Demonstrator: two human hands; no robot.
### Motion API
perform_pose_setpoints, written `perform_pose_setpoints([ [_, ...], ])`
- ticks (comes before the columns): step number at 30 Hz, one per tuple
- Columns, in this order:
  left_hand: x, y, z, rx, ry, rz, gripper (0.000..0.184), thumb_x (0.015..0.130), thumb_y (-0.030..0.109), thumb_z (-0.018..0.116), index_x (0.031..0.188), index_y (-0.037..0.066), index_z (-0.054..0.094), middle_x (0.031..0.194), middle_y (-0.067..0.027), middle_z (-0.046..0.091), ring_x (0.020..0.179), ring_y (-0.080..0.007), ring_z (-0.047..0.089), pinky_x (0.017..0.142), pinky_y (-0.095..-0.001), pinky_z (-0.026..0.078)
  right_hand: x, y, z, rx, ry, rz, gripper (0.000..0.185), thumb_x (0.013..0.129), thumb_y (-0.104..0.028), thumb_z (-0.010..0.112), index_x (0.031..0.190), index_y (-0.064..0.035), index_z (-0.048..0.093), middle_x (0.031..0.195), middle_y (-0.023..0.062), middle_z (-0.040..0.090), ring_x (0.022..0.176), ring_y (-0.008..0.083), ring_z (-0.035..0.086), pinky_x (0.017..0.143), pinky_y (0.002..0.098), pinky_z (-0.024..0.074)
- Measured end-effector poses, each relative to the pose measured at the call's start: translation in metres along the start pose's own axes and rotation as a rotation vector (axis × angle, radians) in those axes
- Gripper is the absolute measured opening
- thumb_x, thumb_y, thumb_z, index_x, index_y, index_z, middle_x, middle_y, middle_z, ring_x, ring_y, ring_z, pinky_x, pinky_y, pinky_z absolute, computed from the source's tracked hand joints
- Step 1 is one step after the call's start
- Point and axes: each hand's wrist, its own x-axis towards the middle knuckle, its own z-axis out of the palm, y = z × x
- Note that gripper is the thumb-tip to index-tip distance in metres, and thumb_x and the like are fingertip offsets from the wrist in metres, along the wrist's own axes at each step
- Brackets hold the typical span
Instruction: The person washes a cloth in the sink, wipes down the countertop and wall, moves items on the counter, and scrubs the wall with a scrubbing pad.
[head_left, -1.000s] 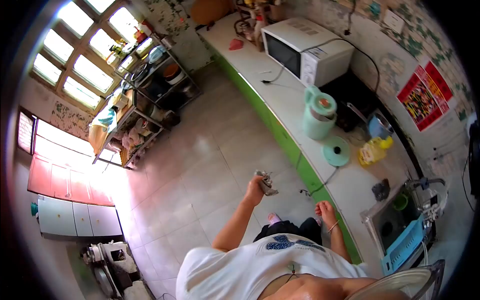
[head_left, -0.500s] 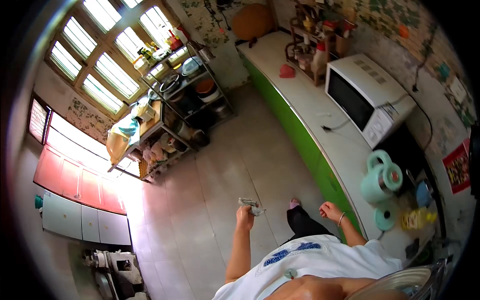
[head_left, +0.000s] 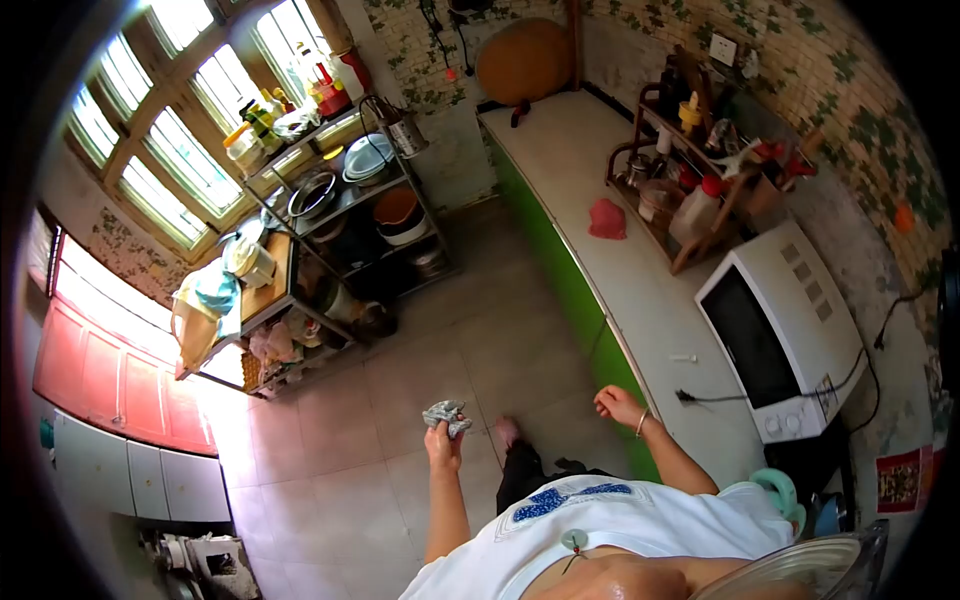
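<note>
My left hand [head_left: 443,446] is closed around a crumpled grey cloth [head_left: 447,417], held out over the tiled floor in front of my body. The cloth sticks out above the fingers. On the other side, my right hand [head_left: 620,406] hangs beside the green front of the counter [head_left: 560,250], a bracelet [head_left: 642,422] at its wrist. Its fingers are loosely curled in, and nothing shows in them.
A microwave [head_left: 785,335] with a loose plug stands on the counter, past a pink cloth-like thing [head_left: 607,219] and a wooden rack [head_left: 690,180] of bottles. A metal shelf [head_left: 350,205] with basins and a low table [head_left: 268,280] stand by the windows.
I have stepped forward along the counter; the microwave and shelves look nearer, and the mint kettle has slid mostly behind my body. The cloth stays in my left hand.
</note>
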Motion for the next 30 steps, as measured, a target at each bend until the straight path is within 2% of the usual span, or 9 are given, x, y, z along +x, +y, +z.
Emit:
perform_pose_setpoints([
  [6,0.172,0.060,0.076,0.065,-0.058,-0.034,0.022,0.082,0.004,0.043,0.101,0.005,0.052,0.089,-0.0064,0.059,0.076,-0.0171,0.060,0.064,-0.0296,0.051,0.129,-0.039,0.018,0.048,0.004,0.039,0.019,0.090,-0.018,0.044,0.087,-0.0023,0.054,0.074,0.0041,0.057,0.062,0.0105,0.055,0.058,0.0239,0.0474],
  [8,0.232,0.088,0.116,0.097,-0.103,-0.045,0.022,0.082,0.004,0.043,0.102,0.005,0.052,0.091,-0.0061,0.059,0.078,-0.0173,0.060,0.064,-0.0301,0.051,0.155,-0.053,0.013,0.018,0.050,0.205,0.020,0.090,-0.020,0.044,0.087,-0.0033,0.054,0.073,0.0035,0.057,0.062,0.0102,0.055,0.057,0.0232,0.0465],
  [14,0.365,0.153,0.285,0.322,-0.180,-0.135,0.022,0.086,0.007,0.042,0.105,0.006,0.051,0.096,-0.0044,0.057,0.085,-0.0158,0.057,0.067,-0.0279,0.048,0.232,-0.084,-0.008,0.170,0.293,0.222,0.021,0.091,-0.021,0.043,0.084,-0.0036,0.054,0.071,0.0030,0.057,0.058,0.0094,0.053,0.055,0.0233,0.0456],
  [20,0.480,0.147,0.439,0.585,-0.437,-0.141,0.022,0.087,0.009,0.042,0.107,0.004,0.051,0.099,-0.0058,0.057,0.084,-0.0167,0.056,0.073,-0.0280,0.045,0.339,-0.121,-0.028,0.239,0.473,0.112,0.024,0.091,-0.021,0.041,0.083,-0.0029,0.054,0.071,0.0034,0.057,0.061,0.0095,0.053,0.057,0.0237,0.0458],
  [22,0.492,0.149,0.490,0.637,-0.503,-0.142,0.045,0.092,0.018,0.038,0.133,0.005,0.027,0.133,-0.0123,0.034,0.120,-0.0253,0.037,0.094,-0.0386,0.034,0.381,-0.135,-0.032,0.262,0.474,0.112,0.024,0.091,-0.022,0.041,0.083,-0.0026,0.054,0.071,0.0040,0.057,0.061,0.0101,0.053,0.058,0.0242,0.0457],
  [26,0.529,0.149,0.571,0.777,-0.570,-0.202,0.054,0.091,0.016,0.036,0.139,0.007,0.011,0.142,-0.0146,0.018,0.131,-0.0282,0.018,0.105,-0.0412,0.020,0.464,-0.179,-0.072,0.122,0.466,-0.005,0.027,0.091,-0.026,0.042,0.088,-0.0022,0.054,0.072,0.0056,0.056,0.062,0.0145,0.054,0.060,0.0278,0.0454],
  [28,0.568,0.128,0.602,0.833,-0.395,-0.074,0.015,0.086,0.009,0.042,0.094,0.003,0.052,0.085,-0.0035,0.053,0.071,-0.0175,0.050,0.067,-0.0323,0.041,0.491,-0.214,-0.095,0.087,0.524,0.010,0.027,0.091,-0.026,0.043,0.087,-0.0022,0.054,0.073,0.0059,0.057,0.064,0.0146,0.055,0.061,0.0280,0.0455],
  [29,0.583,0.122,0.618,0.846,-0.402,-0.095,0.015,0.086,0.009,0.042,0.094,0.003,0.052,0.085,-0.0035,0.053,0.071,-0.0175,0.050,0.067,-0.0323,0.041,0.501,-0.225,-0.105,0.036,0.563,0.020,0.026,0.091,-0.026,0.043,0.087,-0.0021,0.054,0.074,0.0061,0.057,0.067,0.0147,0.056,0.062,0.0281,0.0456],
  [30,0.600,0.118,0.635,0.853,-0.515,-0.166,0.023,0.086,0.010,0.040,0.107,0.003,0.047,0.101,-0.0091,0.052,0.089,-0.0222,0.050,0.080,-0.0383,0.040,0.512,-0.231,-0.114,0.041,0.572,0.040,0.026,0.091,-0.026,0.043,0.087,-0.0021,0.054,0.074,0.0061,0.057,0.067,0.0147,0.056,0.062,0.0281,0.0456],
])
